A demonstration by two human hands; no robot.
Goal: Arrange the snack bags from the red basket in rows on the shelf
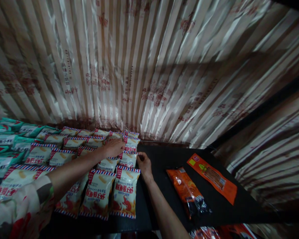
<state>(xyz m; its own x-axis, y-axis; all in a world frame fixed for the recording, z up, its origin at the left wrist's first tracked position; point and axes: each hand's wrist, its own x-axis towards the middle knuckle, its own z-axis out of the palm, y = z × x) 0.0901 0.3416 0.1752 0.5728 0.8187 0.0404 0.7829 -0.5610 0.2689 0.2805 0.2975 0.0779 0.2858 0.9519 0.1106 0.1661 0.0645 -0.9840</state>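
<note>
Rows of white snack bags (126, 191) with red lettering and red-blue striped ends stand and lean on a black shelf (149, 205). My left hand (115, 148) reaches across them, fingers bent and closed at the left edge of a snack bag (128, 159) in the right-hand column. At that bag's upper right corner, my right hand (144, 164) pinches with thumb and fingers. The left fingertips are partly hidden against the packaging. Directly behind is another white bag (131, 143), close to both hands.
Green snack bags (1, 139) fill the far left. Right of my right arm lie an orange and black packet (185, 189) and a flat orange packet (214, 177). More orange packets (205, 233) show at the bottom edge. A striped, creased sheet (149, 66) hangs behind the shelf.
</note>
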